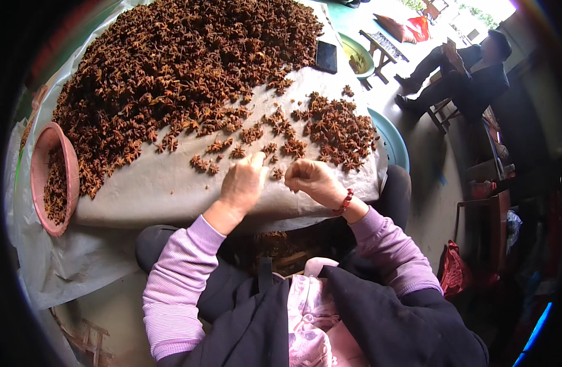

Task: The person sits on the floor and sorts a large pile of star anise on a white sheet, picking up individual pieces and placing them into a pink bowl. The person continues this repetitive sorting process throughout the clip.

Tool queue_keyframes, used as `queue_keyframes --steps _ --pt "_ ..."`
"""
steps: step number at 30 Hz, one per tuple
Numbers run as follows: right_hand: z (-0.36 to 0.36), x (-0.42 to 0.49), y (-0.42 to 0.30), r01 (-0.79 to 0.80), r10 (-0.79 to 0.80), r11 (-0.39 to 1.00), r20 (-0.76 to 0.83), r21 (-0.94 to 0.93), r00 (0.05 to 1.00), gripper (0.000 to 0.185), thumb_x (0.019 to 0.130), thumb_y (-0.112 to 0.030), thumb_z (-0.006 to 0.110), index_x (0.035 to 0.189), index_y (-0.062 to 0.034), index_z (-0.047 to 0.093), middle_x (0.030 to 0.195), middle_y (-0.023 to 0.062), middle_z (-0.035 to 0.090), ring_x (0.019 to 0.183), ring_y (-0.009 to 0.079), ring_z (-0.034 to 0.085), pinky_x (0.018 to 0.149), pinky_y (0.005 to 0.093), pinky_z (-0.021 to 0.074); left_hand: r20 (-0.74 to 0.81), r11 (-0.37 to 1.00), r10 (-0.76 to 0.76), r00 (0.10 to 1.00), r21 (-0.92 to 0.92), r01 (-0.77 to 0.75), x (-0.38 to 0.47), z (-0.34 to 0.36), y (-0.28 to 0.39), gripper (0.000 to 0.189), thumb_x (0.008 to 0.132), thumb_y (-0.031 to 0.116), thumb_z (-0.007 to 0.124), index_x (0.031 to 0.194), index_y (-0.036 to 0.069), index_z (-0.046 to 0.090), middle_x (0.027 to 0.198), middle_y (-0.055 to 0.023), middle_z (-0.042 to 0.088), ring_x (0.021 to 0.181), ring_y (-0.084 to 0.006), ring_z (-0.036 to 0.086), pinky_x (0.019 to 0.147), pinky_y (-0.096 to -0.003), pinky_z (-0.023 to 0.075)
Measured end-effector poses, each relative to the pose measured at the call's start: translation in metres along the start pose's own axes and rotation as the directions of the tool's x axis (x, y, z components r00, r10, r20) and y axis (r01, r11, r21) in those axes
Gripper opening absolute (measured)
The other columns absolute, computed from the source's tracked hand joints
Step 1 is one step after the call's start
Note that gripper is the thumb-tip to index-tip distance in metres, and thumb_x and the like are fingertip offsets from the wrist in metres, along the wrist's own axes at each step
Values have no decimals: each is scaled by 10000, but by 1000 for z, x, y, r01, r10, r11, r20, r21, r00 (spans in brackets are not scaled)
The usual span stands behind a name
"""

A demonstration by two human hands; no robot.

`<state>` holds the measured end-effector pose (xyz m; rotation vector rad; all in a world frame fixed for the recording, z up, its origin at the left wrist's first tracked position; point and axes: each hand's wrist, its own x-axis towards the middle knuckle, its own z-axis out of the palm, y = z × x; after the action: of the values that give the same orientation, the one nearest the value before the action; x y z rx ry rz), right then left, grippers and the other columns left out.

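A large heap of dried star anise (184, 69) covers the far part of a pale sheet (138, 197) before me. On the right of the sheet lies a smaller pile of star anise (338, 130). Loose pieces are scattered between the two and near my hands. My left hand (245, 181) is over the sheet beside these pieces, fingers bent; what is between its fingertips is hidden. My right hand (314, 181), with a red bead bracelet (345, 202) at the wrist, has its fingers curled beside a single star anise (277, 173). Whether it holds anything cannot be seen.
A pink plastic basket (71, 183) holding star anise tilts at the left. A black phone-like object (326, 57) lies on the sheet's far right. Beyond the right edge are a blue basin (395, 137), a green basin (365, 59), a small bench (379, 48) and a seated person (478, 82).
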<state>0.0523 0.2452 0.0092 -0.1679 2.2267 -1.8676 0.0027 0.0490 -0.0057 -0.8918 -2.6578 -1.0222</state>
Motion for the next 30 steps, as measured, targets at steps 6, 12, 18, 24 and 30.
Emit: queue_keyframes --steps 6,12,18,24,30 --pt "-22 -9 -7 206 -150 802 144 -560 978 111 828 -152 692 873 -58 729 766 76 708 678 146 672 639 280 530 -23 999 9 1000 32 -8 17 -1 -11 350 821 21 630 1170 39 601 915 -181 655 821 -337 645 739 -401 533" --pt "-30 63 7 -37 -274 558 -226 -829 935 168 839 -219 663 852 -63 722 760 146 678 701 274 665 659 372 521 -68 994 -10 998 104 18 23 0 -11 269 839 50 579 1107 43 604 922 -174 639 833 -348 637 745 -425 531" --pt "-22 74 13 -5 -234 588 -176 -809 956 174 842 -177 559 789 -46 662 837 150 651 807 327 638 724 411 512 -90 986 -87 992 134 99 23 -15 -26 98 848 99 568 897 35 623 839 -175 647 831 -344 639 729 -428 525" --pt "-14 72 33 11 -325 491 -172 -871 930 163 877 -166 548 814 -25 601 841 152 604 808 338 606 728 420 494 -44 992 -64 997 110 69 16 -12 -20 118 859 118 565 877 35 647 846 -162 666 810 -340 645 725 -428 514" --pt "-1 56 1 198 -441 760 -267 -619 857 102 903 -88 584 882 12 584 794 184 617 725 317 610 659 380 491 185 746 -268 945 -581 325 21 2 9 279 922 128 572 1176 16 590 841 -108 708 700 -164 666 654 -294 533"
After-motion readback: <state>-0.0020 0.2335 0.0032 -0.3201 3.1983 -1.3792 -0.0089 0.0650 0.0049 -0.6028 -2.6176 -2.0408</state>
